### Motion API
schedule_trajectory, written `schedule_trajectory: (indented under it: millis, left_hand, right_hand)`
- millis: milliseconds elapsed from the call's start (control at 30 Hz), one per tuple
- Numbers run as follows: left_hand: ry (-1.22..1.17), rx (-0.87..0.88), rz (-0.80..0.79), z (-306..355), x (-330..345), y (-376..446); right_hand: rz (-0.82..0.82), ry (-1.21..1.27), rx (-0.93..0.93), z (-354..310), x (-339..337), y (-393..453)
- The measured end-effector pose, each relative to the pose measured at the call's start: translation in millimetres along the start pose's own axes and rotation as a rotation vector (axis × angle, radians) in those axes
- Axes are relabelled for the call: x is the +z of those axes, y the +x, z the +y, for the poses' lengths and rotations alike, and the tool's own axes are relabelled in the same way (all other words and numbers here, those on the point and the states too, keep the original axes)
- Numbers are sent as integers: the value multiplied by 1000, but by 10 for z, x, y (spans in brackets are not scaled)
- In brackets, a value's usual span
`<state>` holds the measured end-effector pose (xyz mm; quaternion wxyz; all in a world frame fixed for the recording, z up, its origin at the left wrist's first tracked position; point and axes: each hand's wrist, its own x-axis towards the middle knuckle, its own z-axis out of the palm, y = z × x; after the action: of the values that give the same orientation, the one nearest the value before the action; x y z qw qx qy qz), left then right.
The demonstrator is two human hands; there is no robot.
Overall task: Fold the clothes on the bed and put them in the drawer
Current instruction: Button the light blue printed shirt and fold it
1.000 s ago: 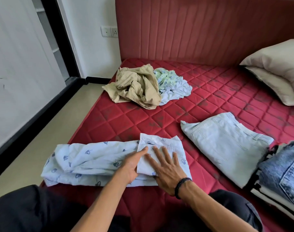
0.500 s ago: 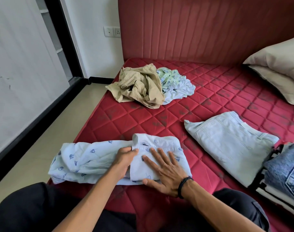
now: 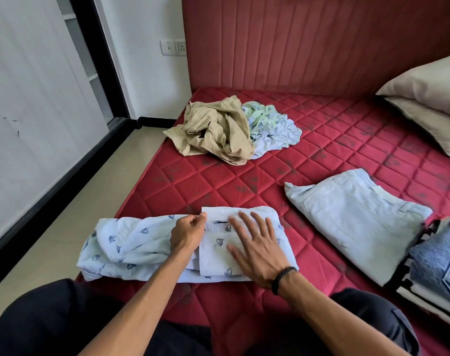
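A pale blue shirt with a dark leaf print (image 3: 131,247) lies across the near edge of the red quilted bed (image 3: 308,160), its right part folded flat and its left part bunched. My left hand (image 3: 186,235) pinches the folded edge of this shirt with thumb and fingers curled. My right hand (image 3: 257,247) lies flat on the folded part, fingers spread. A crumpled tan garment (image 3: 213,129) and a light green and blue garment (image 3: 270,124) lie in a heap farther back. Folded pale denim (image 3: 352,217) rests to the right.
At the right edge sits a stack with folded blue jeans (image 3: 439,260) on top. Two beige pillows (image 3: 431,98) lean at the back right by the red headboard (image 3: 308,39). A white sliding door (image 3: 31,104) and beige floor (image 3: 72,209) lie to the left.
My left hand has shifted up along the folded edge and curled to pinch it. My right hand has slid slightly right over the folded part.
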<state>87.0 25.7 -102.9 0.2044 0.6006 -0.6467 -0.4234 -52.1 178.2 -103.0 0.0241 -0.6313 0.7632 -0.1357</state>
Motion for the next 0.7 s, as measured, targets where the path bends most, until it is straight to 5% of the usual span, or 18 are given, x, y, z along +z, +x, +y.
schedule_trajectory:
  millis: [267, 433, 700]
  left_hand:
    - [-21, 85, -139, -159, -23, 76]
    - [-401, -114, -281, -127, -69, 153]
    - [-300, 150, -368, -325, -126, 28]
  right_hand:
    - [191, 72, 87, 169, 169, 354]
    - [301, 365, 151, 123, 26, 405]
    - [256, 401, 123, 63, -35, 380]
